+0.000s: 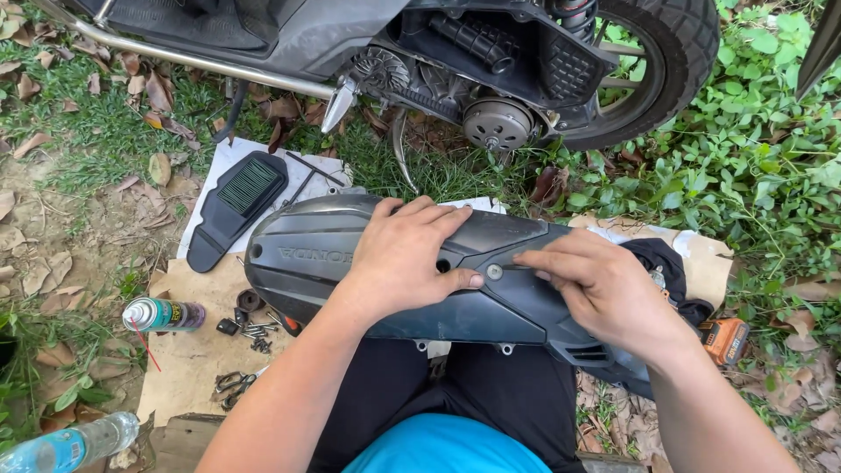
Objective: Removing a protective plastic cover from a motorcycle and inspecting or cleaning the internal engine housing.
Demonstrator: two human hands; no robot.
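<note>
Across the lap lies long dark grey plastic scooter engine cover point(420, 271), below grey scooter point(455, 61). Left hand point(407, 254) flat, fingers spread, pinning it. Right hand point(604, 289) fingers extended beside small bolt hole point(495, 271), gripping nothing. Best kept steady, pressed evenly.

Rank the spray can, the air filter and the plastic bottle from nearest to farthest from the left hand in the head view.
1. Air filter: up and left of the left hand, on the white sheet.
2. Spray can: lower left, lying on the cardboard.
3. Plastic bottle: far lower-left corner, on the grass.
</note>
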